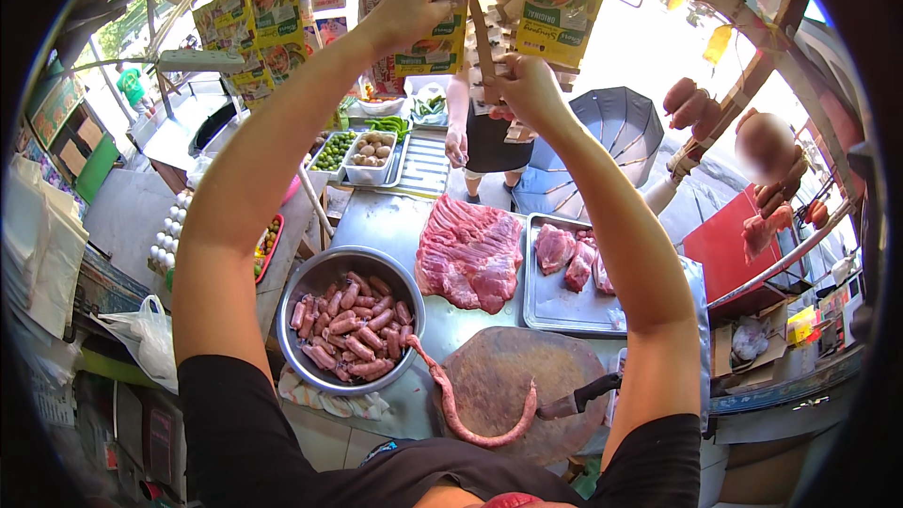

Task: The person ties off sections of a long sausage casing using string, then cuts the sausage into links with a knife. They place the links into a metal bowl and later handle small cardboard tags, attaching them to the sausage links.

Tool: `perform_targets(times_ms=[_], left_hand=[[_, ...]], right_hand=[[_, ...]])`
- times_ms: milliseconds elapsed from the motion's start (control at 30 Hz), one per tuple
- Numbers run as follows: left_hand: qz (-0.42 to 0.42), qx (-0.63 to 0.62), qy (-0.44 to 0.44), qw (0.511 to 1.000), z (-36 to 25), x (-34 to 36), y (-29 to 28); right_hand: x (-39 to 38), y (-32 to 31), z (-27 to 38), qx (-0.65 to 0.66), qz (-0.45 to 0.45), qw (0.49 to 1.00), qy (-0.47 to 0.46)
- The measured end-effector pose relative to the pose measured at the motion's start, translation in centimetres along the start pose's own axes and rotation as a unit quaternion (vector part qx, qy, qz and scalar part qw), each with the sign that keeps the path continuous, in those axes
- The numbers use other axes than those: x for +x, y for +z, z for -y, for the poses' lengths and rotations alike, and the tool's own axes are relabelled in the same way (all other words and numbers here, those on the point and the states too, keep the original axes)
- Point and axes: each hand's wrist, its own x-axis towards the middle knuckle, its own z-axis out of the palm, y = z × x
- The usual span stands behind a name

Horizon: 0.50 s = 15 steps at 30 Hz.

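Both my arms are raised toward the hanging goods at the top. My left hand (428, 5) is closed, fingertips pinched beside the upper end of a narrow brown strip (483, 33); what they hold is unclear. Lower and to the right, my right hand (529, 89) is closed around the strip's lower part. Yellow-green seasoning packets (562, 19) hang beside both hands. Below my arms, a steel bowl (285, 306) holds many short sausages (357, 320). A longer sausage link (470, 428) trails from it onto a round wooden chopping board (499, 357), where a black-handled knife (597, 388) lies.
A raw meat slab (470, 254) lies on the metal table beside a tray (564, 320) with meat pieces. Another person (456, 122) stands across the table near an open dark umbrella (602, 132). Vegetable containers (372, 169) stand far left; sausages (691, 108) hang at right.
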Motion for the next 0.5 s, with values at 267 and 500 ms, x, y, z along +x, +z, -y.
perform_targets(times_ms=[267,500], left_hand=[[-0.145,-0.063,-0.020,0.987,0.5,-1.0,2.7],[-0.161,-0.054,-0.024,0.985,-0.9,-1.5,4.9]], right_hand=[[1.1,-5.2,4.8,-0.243,-0.086,0.966,-0.015],[6.6,-2.8,1.9,0.217,-0.011,0.976,-0.024]])
